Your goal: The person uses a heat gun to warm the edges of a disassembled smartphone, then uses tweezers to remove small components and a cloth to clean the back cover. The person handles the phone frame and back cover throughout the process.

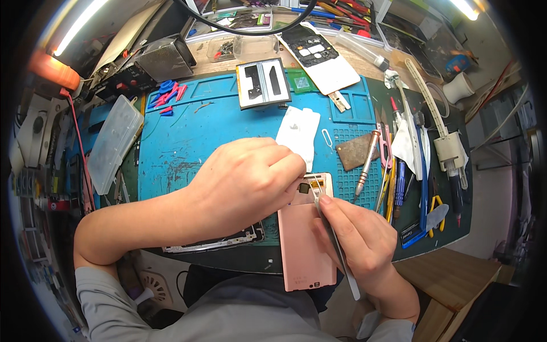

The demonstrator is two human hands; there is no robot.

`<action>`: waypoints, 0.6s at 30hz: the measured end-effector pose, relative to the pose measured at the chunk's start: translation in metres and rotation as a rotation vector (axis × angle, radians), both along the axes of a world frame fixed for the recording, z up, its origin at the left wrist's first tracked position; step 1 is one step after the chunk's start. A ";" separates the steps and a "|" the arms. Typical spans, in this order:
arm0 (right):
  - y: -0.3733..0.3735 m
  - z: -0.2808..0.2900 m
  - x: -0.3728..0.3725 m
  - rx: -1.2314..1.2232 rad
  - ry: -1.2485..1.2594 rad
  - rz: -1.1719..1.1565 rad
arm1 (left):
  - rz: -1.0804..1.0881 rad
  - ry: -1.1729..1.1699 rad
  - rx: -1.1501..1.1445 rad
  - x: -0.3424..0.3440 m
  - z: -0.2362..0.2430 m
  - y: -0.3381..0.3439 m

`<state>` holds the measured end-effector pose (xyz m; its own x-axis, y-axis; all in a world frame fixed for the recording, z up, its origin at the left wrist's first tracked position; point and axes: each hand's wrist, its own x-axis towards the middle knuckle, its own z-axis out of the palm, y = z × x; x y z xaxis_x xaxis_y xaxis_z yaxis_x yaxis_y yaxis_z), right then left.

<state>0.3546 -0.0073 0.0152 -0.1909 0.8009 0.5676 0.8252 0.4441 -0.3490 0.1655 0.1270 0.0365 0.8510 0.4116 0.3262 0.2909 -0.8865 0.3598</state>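
A pink phone (305, 242) lies at the mat's near edge, partly overhanging it, with small inner parts showing at its far end. My right hand (364, 239) grips slim metal tweezers (336, 245), their tips down at that far end. Over the phone's far left corner my left hand (250, 174) is closed, fingertips pinched together; whatever they hold is hidden behind the knuckles. Under my left forearm a dark phone frame (228, 240) is partly covered. Just beyond my left hand rests a crumpled white cloth or tissue (299, 134).
Beneath lies a blue work mat (176, 148). Right of the phone are a screwdriver (367, 162), a brown metal plate (353, 151), pink-handled scissors (385, 145) and yellow-handled pliers (437, 214). A white phone shell (330, 68) and a small framed panel (263, 82) sit farther back.
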 end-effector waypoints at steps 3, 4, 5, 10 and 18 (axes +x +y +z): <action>0.001 -0.004 0.001 0.028 -0.039 -0.001 | -0.007 0.014 -0.001 -0.001 0.002 0.001; 0.001 -0.004 0.001 0.030 -0.045 -0.005 | -0.008 0.013 0.000 -0.001 0.002 0.001; 0.000 -0.004 0.001 0.031 -0.051 -0.008 | -0.010 0.013 0.002 0.000 0.002 0.001; 0.000 -0.003 0.000 0.036 -0.066 -0.019 | -0.020 0.003 0.002 -0.001 0.002 0.002; -0.002 -0.003 0.000 0.035 -0.086 -0.018 | -0.025 0.034 -0.004 -0.002 0.003 0.001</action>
<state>0.3541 -0.0088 0.0119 -0.2258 0.7849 0.5771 0.8594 0.4395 -0.2614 0.1636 0.1276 0.0394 0.8716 0.3914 0.2952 0.2812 -0.8923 0.3531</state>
